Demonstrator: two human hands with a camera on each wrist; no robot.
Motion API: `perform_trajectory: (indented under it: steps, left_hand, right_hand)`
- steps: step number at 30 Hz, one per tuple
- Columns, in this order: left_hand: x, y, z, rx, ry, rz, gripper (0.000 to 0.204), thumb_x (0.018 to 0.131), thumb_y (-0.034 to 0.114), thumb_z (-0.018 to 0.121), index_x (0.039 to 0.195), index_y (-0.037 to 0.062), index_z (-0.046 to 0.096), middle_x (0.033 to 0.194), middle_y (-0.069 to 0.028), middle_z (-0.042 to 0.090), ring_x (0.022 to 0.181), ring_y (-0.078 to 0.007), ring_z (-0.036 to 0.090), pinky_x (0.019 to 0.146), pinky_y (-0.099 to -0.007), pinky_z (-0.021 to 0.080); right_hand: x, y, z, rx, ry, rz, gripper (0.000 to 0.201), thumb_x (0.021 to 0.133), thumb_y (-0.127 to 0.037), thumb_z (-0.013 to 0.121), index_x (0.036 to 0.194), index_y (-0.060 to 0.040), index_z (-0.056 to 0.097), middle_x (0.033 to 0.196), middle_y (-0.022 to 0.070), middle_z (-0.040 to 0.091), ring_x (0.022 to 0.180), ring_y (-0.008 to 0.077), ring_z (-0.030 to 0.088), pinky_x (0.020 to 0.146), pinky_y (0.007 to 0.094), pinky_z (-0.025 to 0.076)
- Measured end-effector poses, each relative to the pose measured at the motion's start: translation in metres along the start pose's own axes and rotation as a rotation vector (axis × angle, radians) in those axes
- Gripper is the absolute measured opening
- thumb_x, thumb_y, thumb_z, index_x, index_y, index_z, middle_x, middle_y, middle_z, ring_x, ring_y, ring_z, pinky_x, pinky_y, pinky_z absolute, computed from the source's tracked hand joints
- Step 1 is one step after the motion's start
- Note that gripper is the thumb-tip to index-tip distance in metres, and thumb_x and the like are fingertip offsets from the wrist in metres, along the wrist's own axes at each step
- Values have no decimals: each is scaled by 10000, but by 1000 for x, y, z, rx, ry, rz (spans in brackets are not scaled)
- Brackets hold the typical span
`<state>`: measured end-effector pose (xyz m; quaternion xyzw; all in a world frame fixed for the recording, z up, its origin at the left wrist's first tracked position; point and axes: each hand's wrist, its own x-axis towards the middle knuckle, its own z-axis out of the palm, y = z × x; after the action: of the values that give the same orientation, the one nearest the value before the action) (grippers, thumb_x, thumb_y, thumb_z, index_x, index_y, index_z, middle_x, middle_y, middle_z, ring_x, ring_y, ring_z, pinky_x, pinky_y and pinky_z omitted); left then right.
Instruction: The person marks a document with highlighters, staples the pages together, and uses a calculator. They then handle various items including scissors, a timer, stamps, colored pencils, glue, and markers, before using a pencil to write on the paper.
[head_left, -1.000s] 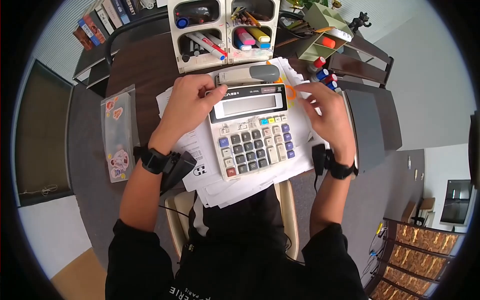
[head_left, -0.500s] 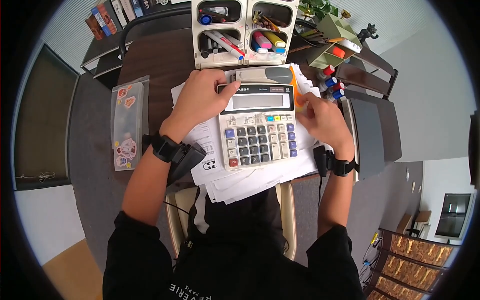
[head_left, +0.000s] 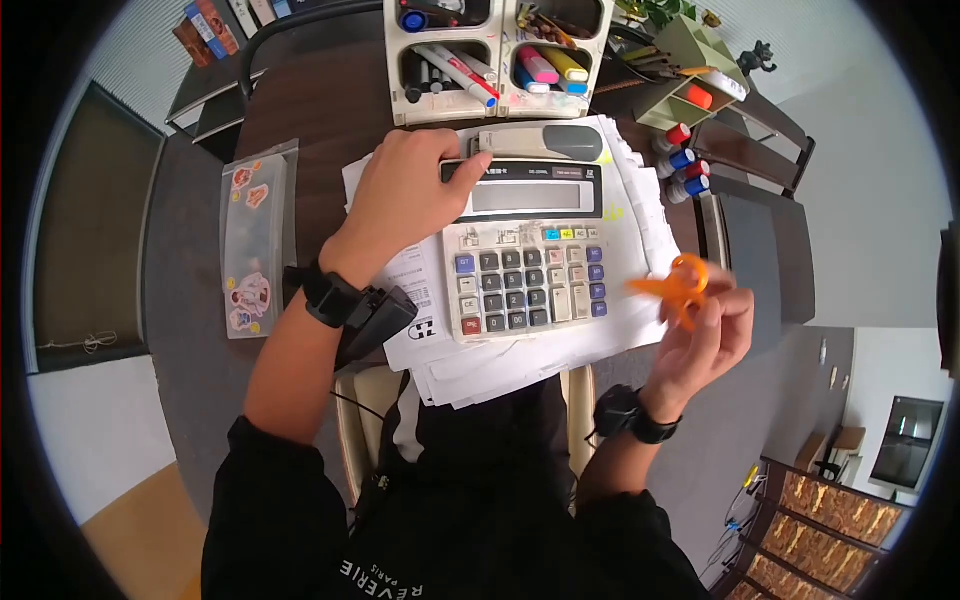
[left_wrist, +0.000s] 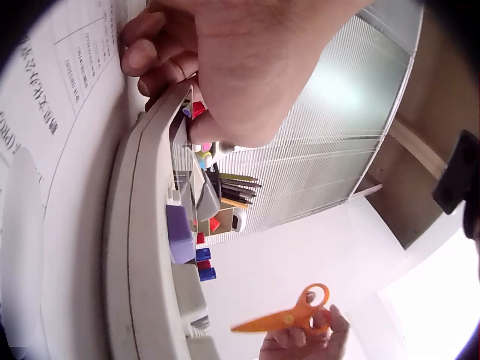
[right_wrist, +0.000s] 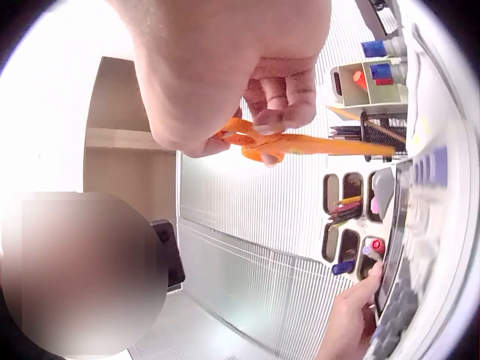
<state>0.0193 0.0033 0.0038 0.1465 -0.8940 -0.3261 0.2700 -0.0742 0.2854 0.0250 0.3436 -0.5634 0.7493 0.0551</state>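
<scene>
A large white calculator (head_left: 525, 280) lies on a stack of papers (head_left: 640, 250), with a grey and white stapler (head_left: 530, 143) just beyond its top edge. The left hand (head_left: 412, 190) grips the calculator's upper left corner, thumb on the display frame; in the left wrist view its other fingers (left_wrist: 142, 56) curl by the edge. Right of the calculator, the right hand (head_left: 705, 335) holds orange scissors (head_left: 680, 287) up by the handles, blades pointing left. The right wrist view shows the scissors (right_wrist: 300, 145) in the fingers, above the papers.
A white organizer (head_left: 447, 108) with markers and highlighters stands at the back. Beside it are a green holder (head_left: 660, 105) and several red and blue capped bottles (head_left: 690, 187). A clear stickered pouch (head_left: 258, 240) lies at left, a dark grey folder (head_left: 750, 260) at right.
The right hand has lifted the orange scissors from beside the calculator's upper right and brought them right and toward the body. The left hand keeps its grip on the corner.
</scene>
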Motion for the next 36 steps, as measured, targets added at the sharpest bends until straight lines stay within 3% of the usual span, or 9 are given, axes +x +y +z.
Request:
perform_trajectory:
  steps: [1, 6, 11, 16, 24, 26, 30, 32, 36]
  left_hand:
    - [0, 2, -1, 6, -17, -30, 390, 914, 286, 718, 731, -47, 630, 552, -155, 528, 461, -222, 472, 484, -347, 370]
    - [0, 1, -1, 15, -47, -73, 405, 924, 288, 710, 721, -48, 616, 555, -156, 524, 466, -213, 464, 491, -344, 371]
    - [1, 1, -1, 20, -33, -36, 417, 928, 295, 707, 716, -51, 612, 548, -155, 517, 467, -203, 458, 490, -350, 364]
    - [-1, -1, -1, -1, -36, -52, 420, 931, 294, 704, 716, -54, 610, 547, -152, 517, 466, -208, 455, 490, -351, 363]
    - [1, -5, -2, 16, -41, -22, 428, 940, 298, 695, 716, -56, 604, 552, -149, 523, 467, -215, 456, 495, -348, 374]
    - [1, -1, -2, 7, -47, -81, 387, 906, 321, 704, 734, -24, 666, 577, -185, 582, 530, -368, 579, 539, -424, 454]
    - [1, -5, -5, 31, -82, -81, 404, 906, 334, 705, 728, -26, 661, 570, -181, 579, 523, -361, 577, 535, -420, 450]
    - [2, -7, 0, -6, -32, -4, 381, 939, 281, 700, 757, -48, 640, 536, -127, 524, 461, -176, 437, 481, -333, 345]
    - [3, 2, -6, -19, -63, -133, 394, 905, 307, 723, 719, -31, 645, 548, -143, 563, 469, -261, 531, 496, -367, 415]
  right_hand:
    - [-8, -1, 4, 65, -4, 24, 243, 1001, -182, 619, 881, -46, 457, 1056, 280, 679, 629, 150, 615, 510, 228, 486]
    - [-36, 11, 22, 450, 96, 132, 225, 1027, -173, 559, 894, -50, 425, 985, 249, 686, 396, 129, 515, 390, 238, 470]
    - [-47, 18, 32, 391, 107, 184, 205, 936, 36, 633, 1083, -3, 495, 997, 179, 675, 539, 149, 620, 480, 263, 531]
    - [-61, 13, 7, -20, 44, 254, 601, 905, 102, 650, 1456, 25, 421, 1010, 129, 664, 656, 166, 666, 588, 284, 577]
    - [-92, 5, -5, -34, 42, 182, 631, 853, 131, 698, 1413, -26, 455, 981, 131, 645, 702, 203, 671, 627, 334, 616]
    - [-92, 2, 1, 65, 101, 197, 622, 857, 132, 691, 1404, -32, 446, 966, 110, 621, 713, 198, 678, 629, 329, 622]
    - [-86, 5, 17, 149, 180, 142, 483, 870, 116, 686, 1292, -18, 491, 1018, 92, 576, 752, 165, 677, 659, 281, 620]
    - [-85, 11, 12, -252, 32, 96, 399, 855, 93, 724, 1195, -5, 541, 1049, 94, 569, 781, 164, 666, 697, 260, 591]
    - [-85, 15, 2, -377, -45, 92, 322, 787, 79, 798, 1071, 4, 665, 881, 59, 565, 680, 120, 514, 613, 220, 429]
